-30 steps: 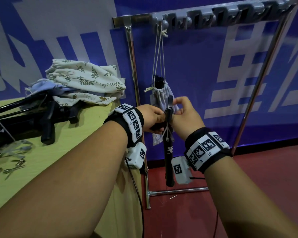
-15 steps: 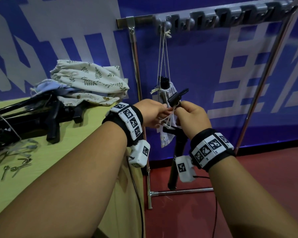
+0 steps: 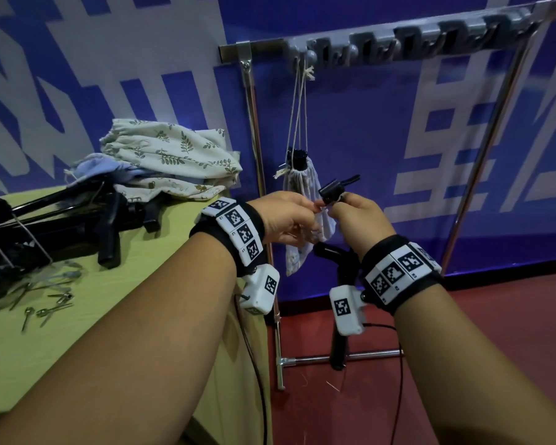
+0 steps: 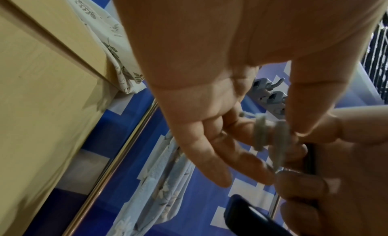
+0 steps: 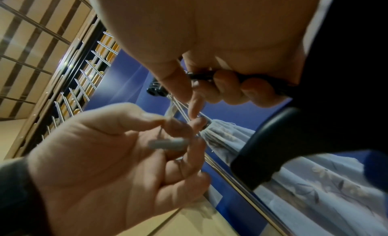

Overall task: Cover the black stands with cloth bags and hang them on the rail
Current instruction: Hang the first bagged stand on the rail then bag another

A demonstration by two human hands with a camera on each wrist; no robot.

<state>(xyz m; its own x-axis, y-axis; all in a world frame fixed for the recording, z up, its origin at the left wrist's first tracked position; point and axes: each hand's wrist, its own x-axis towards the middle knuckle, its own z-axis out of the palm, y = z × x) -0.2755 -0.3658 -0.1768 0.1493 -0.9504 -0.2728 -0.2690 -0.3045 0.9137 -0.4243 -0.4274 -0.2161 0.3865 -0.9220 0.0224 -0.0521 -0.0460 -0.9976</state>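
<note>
Right hand (image 3: 355,220) grip clamped on black stand (image 3: 337,316), which hangs in front of the desk (image 3: 77,316). Left hand (image 3: 286,220) pinches white cord (image 4: 260,133) at the stand's top. Behind: bagged stand (image 3: 297,200) hanging on rail (image 3: 398,43).

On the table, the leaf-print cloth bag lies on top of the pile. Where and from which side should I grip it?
Probably pinch the leaf-print bag at its raised upper folds, coming from above: it lies crumpled on top of the pile, nothing covers it, so it should lift free.
</note>
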